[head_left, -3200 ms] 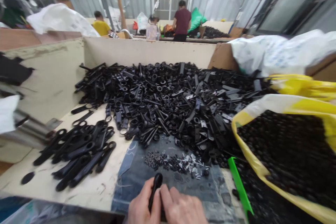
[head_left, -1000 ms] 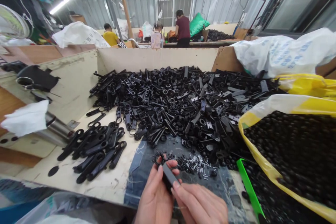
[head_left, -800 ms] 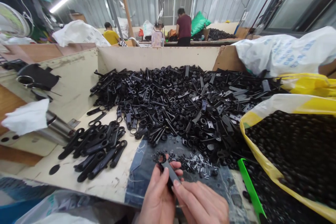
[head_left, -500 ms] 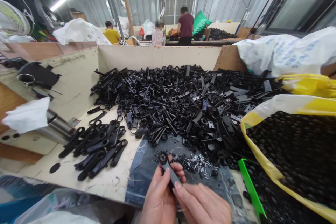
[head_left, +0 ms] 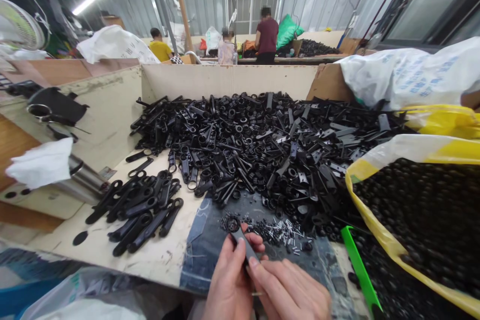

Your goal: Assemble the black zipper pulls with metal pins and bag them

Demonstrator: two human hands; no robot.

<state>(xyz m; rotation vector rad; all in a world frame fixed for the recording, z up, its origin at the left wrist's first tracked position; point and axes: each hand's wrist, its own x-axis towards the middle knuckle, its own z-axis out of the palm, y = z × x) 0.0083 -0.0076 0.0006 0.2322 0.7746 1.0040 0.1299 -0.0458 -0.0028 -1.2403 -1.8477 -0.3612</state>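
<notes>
A black plastic handle-like part with a ring at its far end (head_left: 243,244) is held between both hands over a dark denim cloth (head_left: 200,255). My left hand (head_left: 230,280) wraps round it from the left, the thumb lying on its flat face. The fingers of my right hand (head_left: 288,287) pinch its near end, which they partly cover. Just past the ring lie small silver pins (head_left: 288,232) mixed with little black pieces (head_left: 262,230). To the left, several similar ringed black parts (head_left: 142,210) rest in a loose group on the pale tabletop.
A large heap of black parts (head_left: 240,145) fills the back of the walled bench. At right stand a yellow-edged bag (head_left: 412,205) of small black pieces and a green-edged tray (head_left: 360,265). A metal cylinder (head_left: 86,180) juts in at left. Other people (head_left: 266,35) are far behind.
Both hands keep nearly the same grip on the black part. The whole view has shifted very slightly; little else differs.
</notes>
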